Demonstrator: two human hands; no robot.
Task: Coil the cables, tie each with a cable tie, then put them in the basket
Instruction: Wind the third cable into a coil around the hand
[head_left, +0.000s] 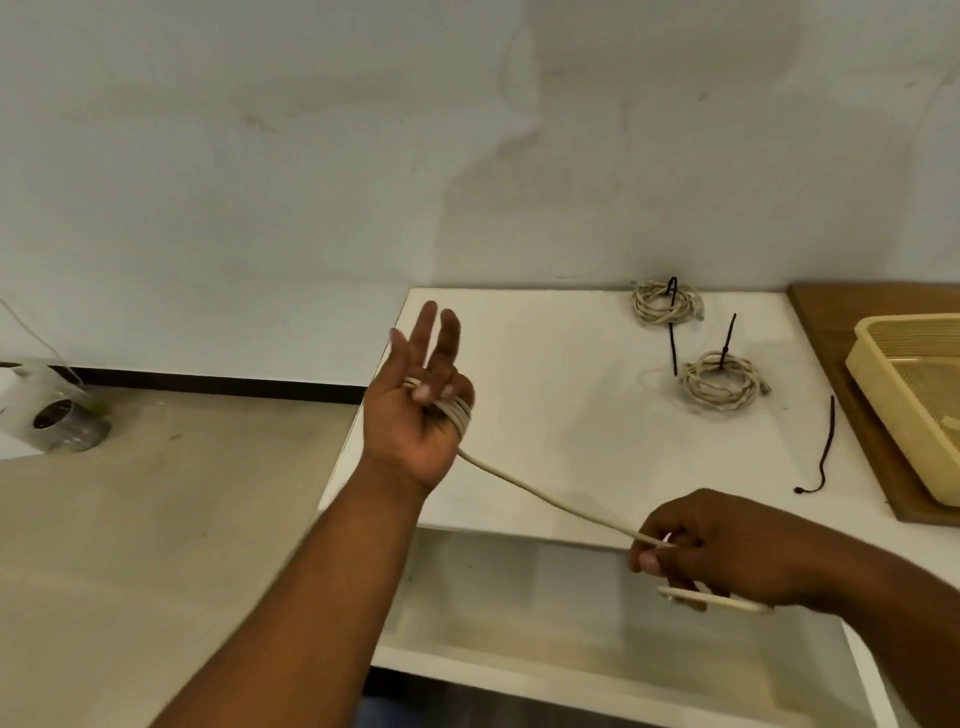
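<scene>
My left hand (415, 415) is raised palm-up over the table's left edge, with several turns of a beige cable (545, 501) wound around its palm and thumb pinching the turns. The cable runs taut down to my right hand (727, 551), which pinches it near the table's front edge; the free end sticks out below that hand. Two coiled beige cables lie on the white table (545, 364): one at the back (666, 304) and one nearer (722, 382), each with a black cable tie on it. A loose black cable tie (826, 447) lies to the right. The yellow basket (883, 405) stands at the far right.
The basket rests on a wooden board (821, 322). Another loose black tie (674, 348) lies between the two coils. Left of the table is bare floor with a roll of tape (67, 423) by the wall. An open white shelf (571, 623) sits below the table front.
</scene>
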